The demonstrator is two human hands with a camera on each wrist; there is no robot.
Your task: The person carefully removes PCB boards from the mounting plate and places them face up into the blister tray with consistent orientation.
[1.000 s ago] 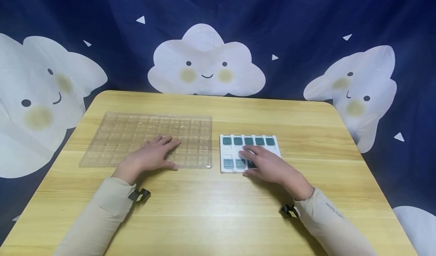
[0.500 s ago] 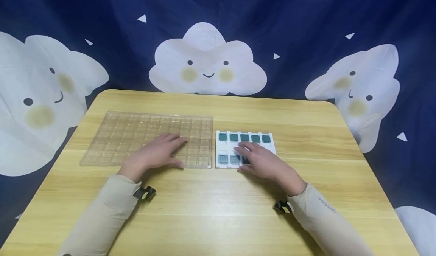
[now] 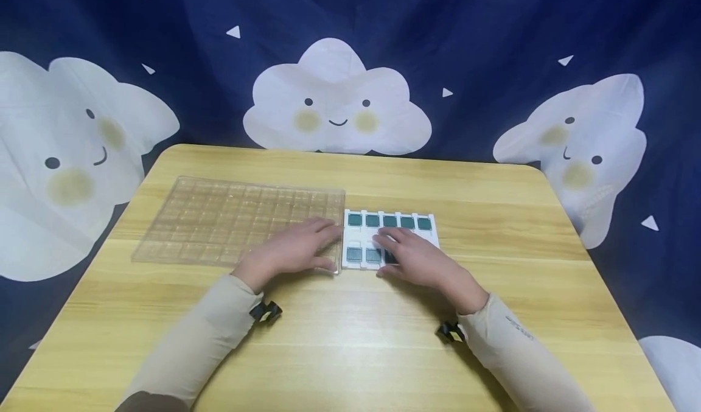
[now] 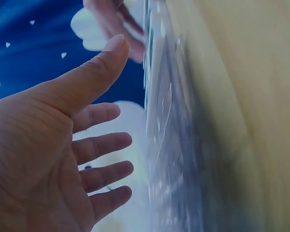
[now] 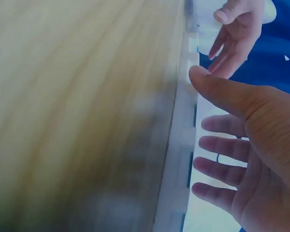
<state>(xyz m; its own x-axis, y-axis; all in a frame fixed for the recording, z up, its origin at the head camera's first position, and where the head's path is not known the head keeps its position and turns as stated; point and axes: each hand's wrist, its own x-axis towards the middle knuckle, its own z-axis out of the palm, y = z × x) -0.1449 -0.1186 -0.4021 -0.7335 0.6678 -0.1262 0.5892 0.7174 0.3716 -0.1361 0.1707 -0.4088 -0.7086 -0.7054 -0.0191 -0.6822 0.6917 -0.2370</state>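
Note:
My left hand hovers over the right end of a transparent tray divided into many small compartments. In the left wrist view its fingers are nearly straight and hold nothing. My right hand is over a white tray holding rows of dark green square pieces. Its thumb is near the tray's front edge, and the right wrist view shows fingers extended with nothing gripped. Part of the lower row is hidden under the right hand. The two trays lie side by side, their edges meeting or nearly so.
Both trays lie on a light wooden table with rounded back corners. A dark blue curtain with white smiling clouds hangs behind it. Each wrist wears a small black camera mount.
The white tray and my right hand have shifted left, up against the transparent tray. My left hand has moved right across the transparent tray to its right end.

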